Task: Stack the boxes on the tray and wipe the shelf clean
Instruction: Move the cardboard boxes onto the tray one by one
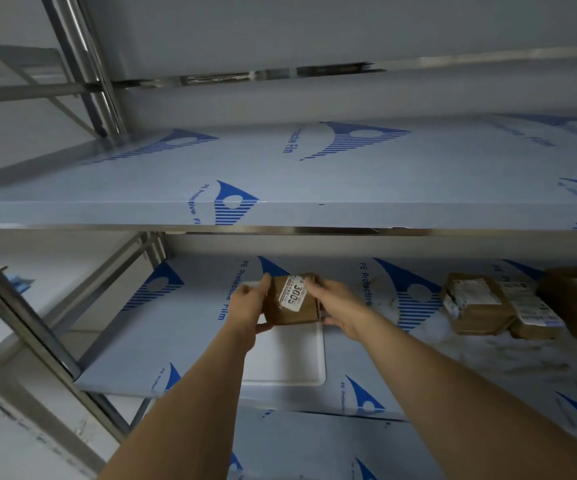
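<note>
Fingers (pixel 267 284) of left hand (pixel 249 308) curled round left edge of small brown box (pixel 292 299); right hand (pixel 337 308) clasping right edge, thumb underneath. Box held between both hands, over far end of white tray (pixel 297 355), possibly just touching it, hard to say from this angle.

Largest first: steel shelf rack, upper shelf (pixel 314 174) and lower shelf (pixel 183 341) both covered in pale blue film printed "PE Protective Film" with dark blue striped logos. Smudged, dusty marks across right part of lower shelf. Then white tray, lying flat on lower shelf near front edge, holding nothing besides perhaps that box. Then, well to the right on same shelf, pile of brown boxes (pixel 477 306) with white shipping labels, print too blurred to read. Smallest: held box, white label (pixel 292 295) on top reading "3005", smaller lines illegible.
</note>
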